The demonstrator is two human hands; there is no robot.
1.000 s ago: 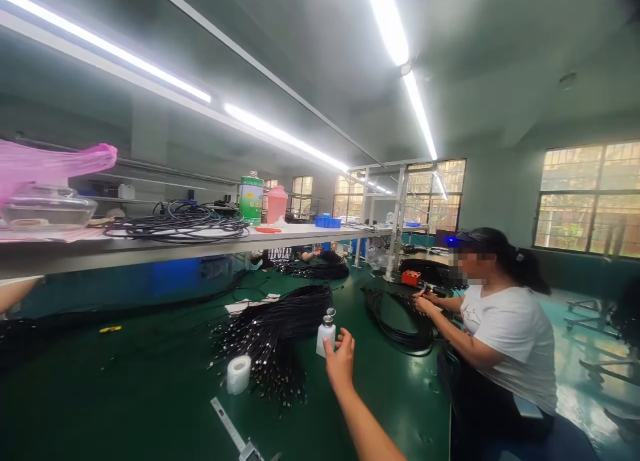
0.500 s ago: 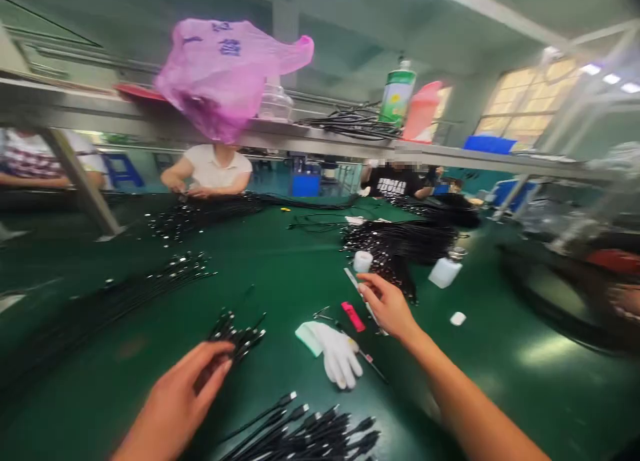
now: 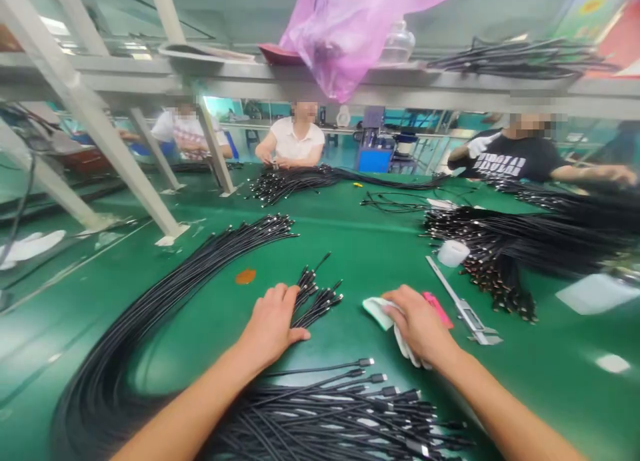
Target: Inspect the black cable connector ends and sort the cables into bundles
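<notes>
My left hand (image 3: 270, 324) is closed loosely round a small bundle of black cables (image 3: 320, 304), thumb stretched to the right; their metal-tipped ends show past the fingers. My right hand (image 3: 417, 321) grips a white work glove (image 3: 377, 309) near its pale green-edged cuff, covering much of it. Just beyond that hand lies a pink piece (image 3: 437, 309), partly hidden. A caliper (image 3: 463, 305) rests on the green table to its right. Below my hands spreads a large bundle of black USB cables (image 3: 345, 414).
A long cable bundle (image 3: 150, 301) curves along the left. Cable piles (image 3: 500, 234) lie at the right, near a white roll (image 3: 453, 253) and a white bottle (image 3: 597, 293). A shelf (image 3: 240, 77) with a pink bag (image 3: 345, 27) crosses above. Co-workers sit across the table.
The view has swung left. My right hand has moved from the caliper to the glove and taken hold of it. My left hand stays at the small cable bundle.
</notes>
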